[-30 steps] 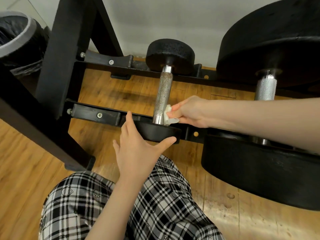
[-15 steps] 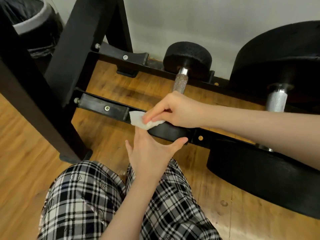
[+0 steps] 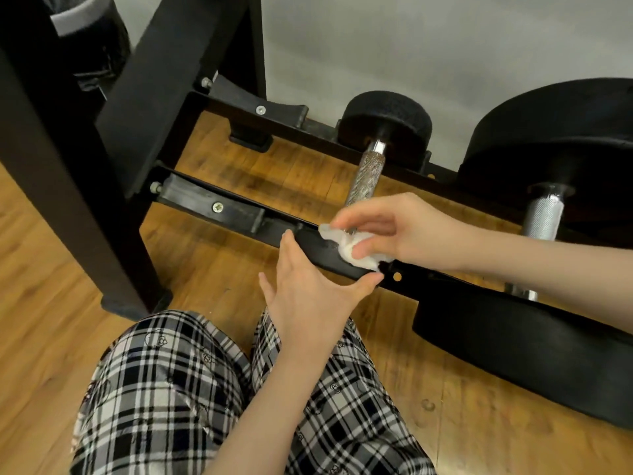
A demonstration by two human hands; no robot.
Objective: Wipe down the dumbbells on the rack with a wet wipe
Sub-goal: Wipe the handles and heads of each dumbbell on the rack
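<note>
We are pinching the wet wipe (image 3: 356, 250) with our right hand (image 3: 400, 231) on the small dumbbell (image 3: 364, 173), its handle running lower-left to upper-right; our left hand (image 3: 308, 296), fingers spread, is bracing its near head.

The small dumbbell (image 3: 368, 173) lies across the rack (image 3: 212, 207) at centre frame, a larger dumbbell (image 3: 544, 214) to its right, seemingly a bin (image 3: 85, 32) upper left.

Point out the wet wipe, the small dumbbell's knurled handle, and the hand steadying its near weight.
wet wipe (image 3: 356, 250): head view, bunched white middle.
knurled handle (image 3: 365, 178): head view, mid-shaft.
left hand (image 3: 308, 296): head view, back of the hand.
</note>
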